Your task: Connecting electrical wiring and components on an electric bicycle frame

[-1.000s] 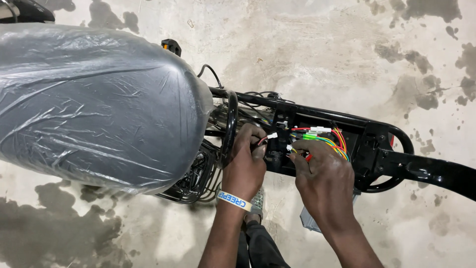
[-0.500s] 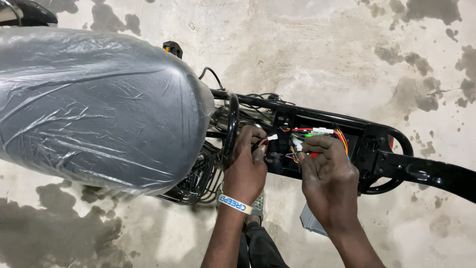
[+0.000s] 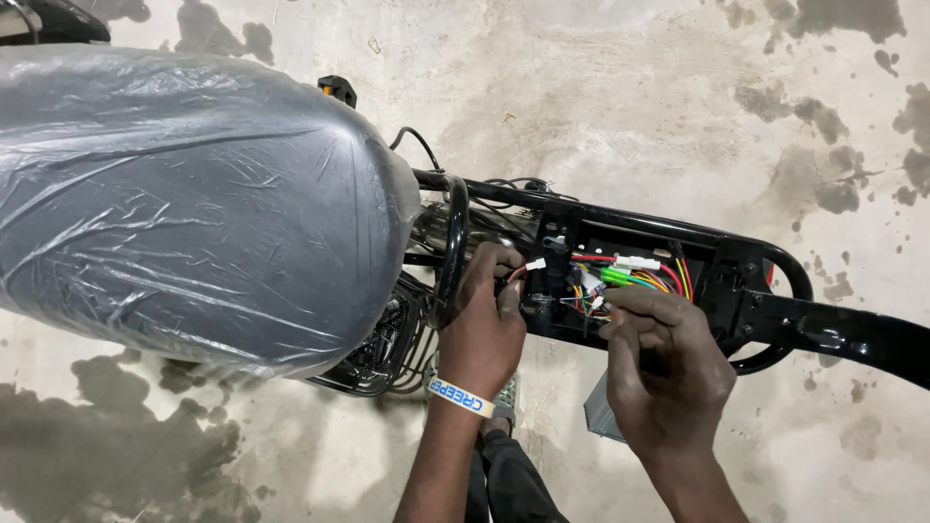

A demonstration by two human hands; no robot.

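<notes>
**2 hands working in a scooter's wiring bay**

The left hand (image 3: 481,334) is curling closed around a thin red wire with a small white plug (image 3: 535,263), pinching it clear of the bundle. The right hand (image 3: 668,373) is closing its fingertips on the tangle of red, green, yellow and orange wires (image 3: 630,281) inside the open black metal frame (image 3: 736,254), which is exposing them. The plastic-wrapped grey seat (image 3: 184,194) is sitting beside them, above the stained concrete floor (image 3: 630,97).
</notes>
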